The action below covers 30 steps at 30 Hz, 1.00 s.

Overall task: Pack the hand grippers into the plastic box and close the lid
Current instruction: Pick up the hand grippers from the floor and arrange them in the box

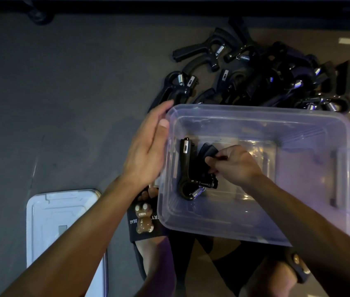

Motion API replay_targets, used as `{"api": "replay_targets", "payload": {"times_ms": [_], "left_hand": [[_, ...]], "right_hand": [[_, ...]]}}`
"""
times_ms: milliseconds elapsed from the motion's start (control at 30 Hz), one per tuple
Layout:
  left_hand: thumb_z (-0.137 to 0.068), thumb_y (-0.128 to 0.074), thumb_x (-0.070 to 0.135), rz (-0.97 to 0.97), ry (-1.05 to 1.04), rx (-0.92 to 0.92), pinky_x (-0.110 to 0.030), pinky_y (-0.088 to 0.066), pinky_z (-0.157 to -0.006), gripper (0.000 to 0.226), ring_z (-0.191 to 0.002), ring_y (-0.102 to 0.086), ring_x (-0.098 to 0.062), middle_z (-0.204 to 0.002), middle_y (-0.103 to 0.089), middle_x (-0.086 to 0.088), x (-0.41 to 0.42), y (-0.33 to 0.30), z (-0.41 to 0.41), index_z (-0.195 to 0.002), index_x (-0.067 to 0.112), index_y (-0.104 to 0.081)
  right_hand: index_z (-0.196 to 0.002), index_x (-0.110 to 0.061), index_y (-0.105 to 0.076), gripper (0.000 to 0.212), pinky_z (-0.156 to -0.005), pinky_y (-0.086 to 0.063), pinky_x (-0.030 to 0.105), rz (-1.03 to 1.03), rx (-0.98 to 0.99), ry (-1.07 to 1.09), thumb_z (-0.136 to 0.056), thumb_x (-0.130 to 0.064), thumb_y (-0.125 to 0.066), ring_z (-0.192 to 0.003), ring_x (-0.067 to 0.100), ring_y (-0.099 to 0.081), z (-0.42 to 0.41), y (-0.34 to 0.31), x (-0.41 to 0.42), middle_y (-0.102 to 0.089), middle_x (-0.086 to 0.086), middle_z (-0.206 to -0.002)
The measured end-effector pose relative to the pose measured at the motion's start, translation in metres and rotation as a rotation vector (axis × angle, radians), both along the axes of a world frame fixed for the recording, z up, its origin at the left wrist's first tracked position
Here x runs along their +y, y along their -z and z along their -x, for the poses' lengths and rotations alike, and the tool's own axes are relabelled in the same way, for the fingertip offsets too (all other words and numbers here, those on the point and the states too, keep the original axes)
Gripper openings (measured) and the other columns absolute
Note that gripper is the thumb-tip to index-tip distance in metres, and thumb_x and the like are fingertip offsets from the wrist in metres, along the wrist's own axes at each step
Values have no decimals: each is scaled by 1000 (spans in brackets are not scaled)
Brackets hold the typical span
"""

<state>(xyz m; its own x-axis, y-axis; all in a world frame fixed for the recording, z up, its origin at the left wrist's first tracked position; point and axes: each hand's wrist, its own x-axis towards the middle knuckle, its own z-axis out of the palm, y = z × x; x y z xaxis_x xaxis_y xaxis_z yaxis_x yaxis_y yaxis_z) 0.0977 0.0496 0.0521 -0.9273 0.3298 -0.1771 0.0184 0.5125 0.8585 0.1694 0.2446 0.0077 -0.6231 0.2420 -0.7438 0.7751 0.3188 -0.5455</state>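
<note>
Inside, plastic box (255, 228) holds one hand gripper (188, 168).

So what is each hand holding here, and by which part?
The right hand pinches a black hand gripper by one handle, inside the plastic box. The left hand is open against the box's outer wall and holds nothing.

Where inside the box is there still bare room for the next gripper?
The plastic box floor is bare right of the right hand to the latch wall, and along the near wall. Crowded: the left side, where the hand gripper lies, and the pile of hand grippers behind.
</note>
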Motion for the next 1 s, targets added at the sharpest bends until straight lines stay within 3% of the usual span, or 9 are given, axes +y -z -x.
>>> {"api": "replay_targets", "payload": {"times_ms": [67, 133, 300, 400, 500, 633, 833, 1000], "left_hand": [[-111, -38, 28, -11, -95, -52, -18, -50, -89, 30, -101, -65, 4, -113, -70, 14, -6, 8, 13, -132, 33, -59], [-107, -48, 20, 175, -89, -22, -19, -50, -83, 23, -90, -65, 0, -103, -69, 12, -17, 25, 36, -116, 29, -66], [-95, -58, 18, 648, 256, 45, -44, -47, -104, 33, -122, -54, -34, -128, -59, -8, -32, 71, 97, -125, 28, -67], [-97, -62, 26, 772, 385, -3, -47, -47, -105, 37, -124, -51, -39, -131, -55, -11, -21, 77, 114, -134, 32, -63], [-96, -65, 28, 737, 381, -37, -49, -47, -107, 38, -124, -53, -39, -132, -56, -15, -14, 79, 116, -134, 30, -64], [-92, -70, 28, 732, 349, 48, -46, -52, -95, 32, -117, -57, -34, -121, -60, -10, -12, 73, 105, -124, 32, -67], [-99, -59, 32, 615, 128, 203, -37, -51, -82, 22, -91, -65, -31, -114, -61, -9, -18, 40, 88, -120, 30, -63], [-108, -44, 37, 534, -93, 428, -42, -50, -84, 31, -100, -69, -35, -108, -74, -10, -43, -17, 81, -121, 17, -64]], "right_hand": [[-78, -17, -77, 25, -73, -56, 27, -37, 9, -38, -89, -38, -69, -73, 14, -71, 0, -2, 6, -78, 1, -75], [-81, -18, -77, 32, -78, -57, 32, -100, 25, -50, -88, -47, -66, -78, 18, -71, 0, -6, 14, -76, 0, -74], [-88, -23, -75, 51, -81, -59, 39, -116, 108, -60, -68, -67, -57, -80, 20, -73, 3, -18, 22, -75, -5, -78], [-85, -24, -75, 50, -81, -59, 42, -58, 139, -58, -68, -66, -55, -78, 16, -73, 4, -22, 24, -76, -6, -79], [-82, -23, -75, 36, -81, -58, 42, -58, 156, -80, -79, -56, -61, -76, 15, -72, 3, -22, 24, -76, -6, -77], [-81, -23, -75, 24, -80, -58, 40, -44, 209, -65, -89, -42, -63, -74, 10, -71, 0, -20, 26, -77, -9, -76], [-82, -25, -74, 17, -83, -58, 44, 26, 312, -9, -93, -33, -64, -78, 7, -73, -4, -31, 22, -77, -13, -79], [-89, -26, -73, 9, -88, -57, 44, 78, 459, 51, -93, -25, -66, -89, 7, -72, -8, -60, 15, -77, -12, -90]]}}
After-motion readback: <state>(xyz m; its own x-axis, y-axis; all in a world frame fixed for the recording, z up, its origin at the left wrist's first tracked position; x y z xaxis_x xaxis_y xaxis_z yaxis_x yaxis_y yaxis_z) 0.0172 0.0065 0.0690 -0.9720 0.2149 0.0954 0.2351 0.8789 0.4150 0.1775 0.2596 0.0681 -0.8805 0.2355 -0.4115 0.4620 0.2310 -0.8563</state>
